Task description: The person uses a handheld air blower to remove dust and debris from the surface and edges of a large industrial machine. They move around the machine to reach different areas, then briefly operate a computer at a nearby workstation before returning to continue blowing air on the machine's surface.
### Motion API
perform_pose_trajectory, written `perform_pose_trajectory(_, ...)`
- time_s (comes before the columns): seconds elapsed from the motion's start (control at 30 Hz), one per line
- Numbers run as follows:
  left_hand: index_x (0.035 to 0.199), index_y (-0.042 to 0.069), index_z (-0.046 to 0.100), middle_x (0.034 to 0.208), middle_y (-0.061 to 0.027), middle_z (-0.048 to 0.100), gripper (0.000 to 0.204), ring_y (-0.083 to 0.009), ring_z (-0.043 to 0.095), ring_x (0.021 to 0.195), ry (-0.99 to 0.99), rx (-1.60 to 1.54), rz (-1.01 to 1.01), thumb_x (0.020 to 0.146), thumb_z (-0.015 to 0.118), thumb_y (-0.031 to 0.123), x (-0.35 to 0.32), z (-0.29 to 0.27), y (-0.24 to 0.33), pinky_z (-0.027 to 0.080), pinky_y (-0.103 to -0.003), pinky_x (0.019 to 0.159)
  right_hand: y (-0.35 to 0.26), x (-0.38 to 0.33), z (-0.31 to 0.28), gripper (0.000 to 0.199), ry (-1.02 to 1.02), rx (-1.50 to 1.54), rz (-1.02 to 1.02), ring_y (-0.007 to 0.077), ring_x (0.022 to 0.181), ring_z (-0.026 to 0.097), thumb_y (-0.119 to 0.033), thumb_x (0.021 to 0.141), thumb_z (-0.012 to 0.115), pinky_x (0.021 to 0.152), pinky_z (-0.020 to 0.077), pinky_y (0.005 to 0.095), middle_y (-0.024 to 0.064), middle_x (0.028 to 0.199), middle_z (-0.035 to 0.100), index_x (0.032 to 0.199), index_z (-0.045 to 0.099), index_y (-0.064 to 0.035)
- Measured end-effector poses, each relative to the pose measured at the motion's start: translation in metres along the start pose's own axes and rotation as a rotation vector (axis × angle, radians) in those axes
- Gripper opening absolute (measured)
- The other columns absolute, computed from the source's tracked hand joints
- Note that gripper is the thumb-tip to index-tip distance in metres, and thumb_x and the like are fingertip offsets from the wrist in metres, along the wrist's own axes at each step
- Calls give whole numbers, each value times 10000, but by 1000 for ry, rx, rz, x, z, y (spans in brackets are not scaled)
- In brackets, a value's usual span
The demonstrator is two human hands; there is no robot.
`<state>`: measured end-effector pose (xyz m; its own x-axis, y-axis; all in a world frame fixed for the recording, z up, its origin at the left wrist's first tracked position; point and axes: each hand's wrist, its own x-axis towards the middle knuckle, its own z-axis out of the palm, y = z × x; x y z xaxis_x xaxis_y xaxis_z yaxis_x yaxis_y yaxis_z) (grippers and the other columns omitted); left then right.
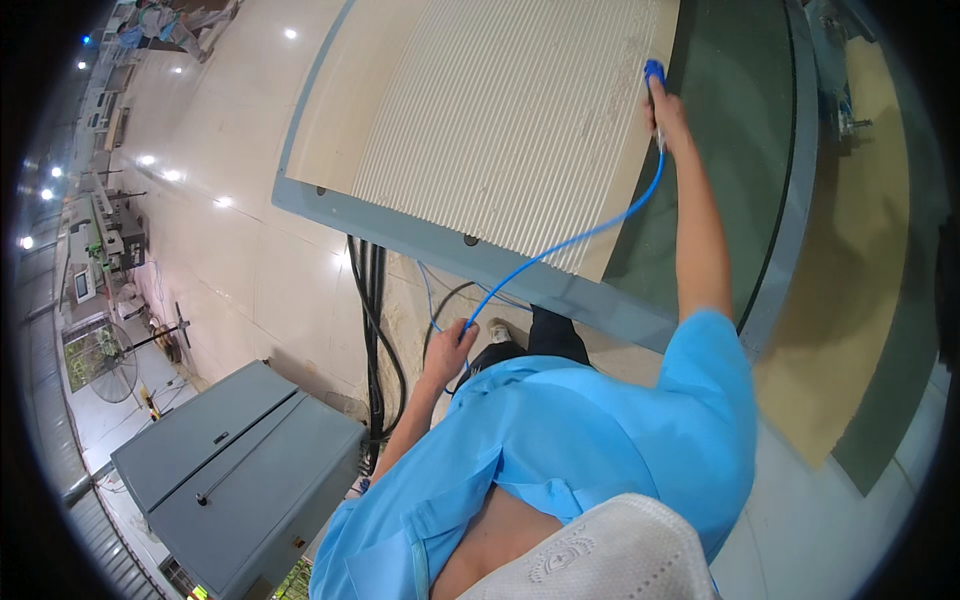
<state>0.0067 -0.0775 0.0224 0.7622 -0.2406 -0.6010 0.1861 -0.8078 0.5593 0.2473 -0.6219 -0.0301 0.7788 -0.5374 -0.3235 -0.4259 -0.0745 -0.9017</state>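
Right hand (668, 115): wrapped round blue-tipped air gun (654, 70) over grooved panel (500, 120) | left hand (450, 352): closed round blue hose (560, 244), apparently managing slack

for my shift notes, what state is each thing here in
Blue-tipped tool: gripped in the right hand; running or not, cannot tell
Blue hose: curved, held in the left hand
Grooved panel: lying flat on the table
Grey cabinet: doors shut
Fan: spinning or not, cannot tell
Ceiling lights: lit
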Motion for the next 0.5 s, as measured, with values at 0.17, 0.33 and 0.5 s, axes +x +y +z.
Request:
perform_pose_trajectory(0.17,1111,63,665,834,-176,707,397,-371,689,826,-22,53,23,966,578,422,11,-14,-20,528,-445,733,43,-157,-27,612,-354,50,75,111,384,465,-626,963,508,374,355,284,4,490,484,788,581,-44)
perform_pose_trajectory(0.33,1175,42,638,1155,-185,665,405,-353,621,1103,50,-41,297,960,595,383,47,-31,7,482,-435,931,35,-209,-68,580,-392,-108,323,104,381,464,-583,975,523,368,335,276,4,489,481,783,592,-40)
perform_pose_trajectory(0.5,1303,72,577,1374,-156,555,498,-379,500,1288,157,139,679,942,597,414,141,-31,90,419,-466,1063,15,-163,-63,544,-321,-47,112,78,404,409,-555,976,537,383,319,262,-31,512,439,765,556,-54)
